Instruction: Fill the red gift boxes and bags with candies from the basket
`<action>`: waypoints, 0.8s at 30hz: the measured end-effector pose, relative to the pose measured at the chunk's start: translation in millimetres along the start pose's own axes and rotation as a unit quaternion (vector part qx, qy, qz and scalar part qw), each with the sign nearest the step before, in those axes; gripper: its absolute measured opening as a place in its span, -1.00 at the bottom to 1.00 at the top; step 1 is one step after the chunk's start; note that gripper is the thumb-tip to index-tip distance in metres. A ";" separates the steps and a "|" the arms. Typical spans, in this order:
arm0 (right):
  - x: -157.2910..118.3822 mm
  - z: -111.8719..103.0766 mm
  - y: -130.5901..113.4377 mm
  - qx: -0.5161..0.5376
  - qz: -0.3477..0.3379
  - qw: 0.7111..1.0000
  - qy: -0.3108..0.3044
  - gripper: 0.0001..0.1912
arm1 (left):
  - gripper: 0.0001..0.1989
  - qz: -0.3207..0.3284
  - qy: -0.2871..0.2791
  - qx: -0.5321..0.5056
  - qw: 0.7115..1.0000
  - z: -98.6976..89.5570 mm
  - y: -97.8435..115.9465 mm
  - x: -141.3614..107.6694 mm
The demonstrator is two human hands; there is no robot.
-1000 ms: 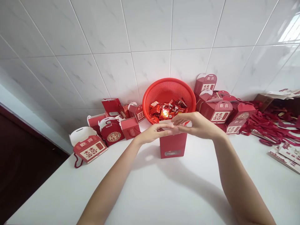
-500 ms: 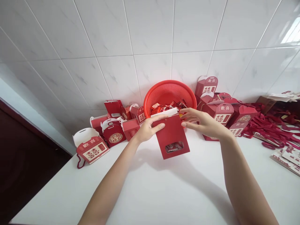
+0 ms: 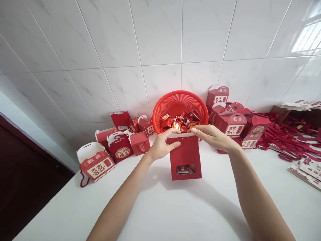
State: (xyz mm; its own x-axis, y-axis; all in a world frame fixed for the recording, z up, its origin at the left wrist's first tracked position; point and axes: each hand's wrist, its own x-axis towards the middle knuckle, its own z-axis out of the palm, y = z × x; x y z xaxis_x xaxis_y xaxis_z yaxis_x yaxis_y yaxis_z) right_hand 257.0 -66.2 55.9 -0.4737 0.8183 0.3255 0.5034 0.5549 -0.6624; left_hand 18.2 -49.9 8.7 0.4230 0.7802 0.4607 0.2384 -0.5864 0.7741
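Note:
A red gift box [image 3: 185, 155] with a small clear window near its bottom is held up in front of me, just above the table. Wrapped pieces show through the window. My left hand [image 3: 162, 145] grips its upper left edge, thumb on the front face and fingers across the top. At the upper right corner, my right hand [image 3: 213, 136] is closed, its fingers together along the top edge; part of them is hidden behind the box. Behind it stands a red plastic basket [image 3: 155, 115] with wrapped candies [image 3: 185, 118] inside.
Several red and white gift boxes [image 3: 97, 164] stand on the left of the white table [image 3: 150, 207]. More boxes [image 3: 233, 125] are piled right of the basket. Farther right lie dark red ribbons [image 3: 273, 134] and flat printed cards [image 3: 306, 172]. A tiled wall [image 3: 160, 80] backs the table.
The gift box has straightened from a slight tilt and sits a little lower in view. My right hand's spread fingers have come together at its top edge. My left hand keeps its hold.

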 end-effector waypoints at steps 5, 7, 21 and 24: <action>6.3 7.3 11.9 -0.060 -0.003 0.996 -0.066 -0.62 | -0.78 0.008 -0.015 -0.015 1.000 13.2 -13.9 1.5; 8.0 11.3 15.1 -0.076 -0.004 0.994 -0.074 -0.73 | -0.77 0.011 -0.008 -0.022 1.000 16.0 -21.0 2.8; 2.8 23.4 30.8 -0.043 0.004 0.998 -0.035 -0.76 | -0.76 -0.032 0.033 -0.045 0.998 28.6 -29.3 -0.3; -25.9 17.1 31.7 0.028 0.017 0.999 0.007 -0.63 | -0.75 -0.050 -0.044 -0.122 0.990 28.3 -31.4 -0.5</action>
State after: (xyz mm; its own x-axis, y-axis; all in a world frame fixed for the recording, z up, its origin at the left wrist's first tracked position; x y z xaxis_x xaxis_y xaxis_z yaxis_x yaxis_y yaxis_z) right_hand 272.9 -72.4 15.0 -0.4459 0.8390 0.3118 0.4780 0.5177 -0.7096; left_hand 35.2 -38.0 -28.2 0.4852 0.8032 0.3456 0.0692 -0.4293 0.9005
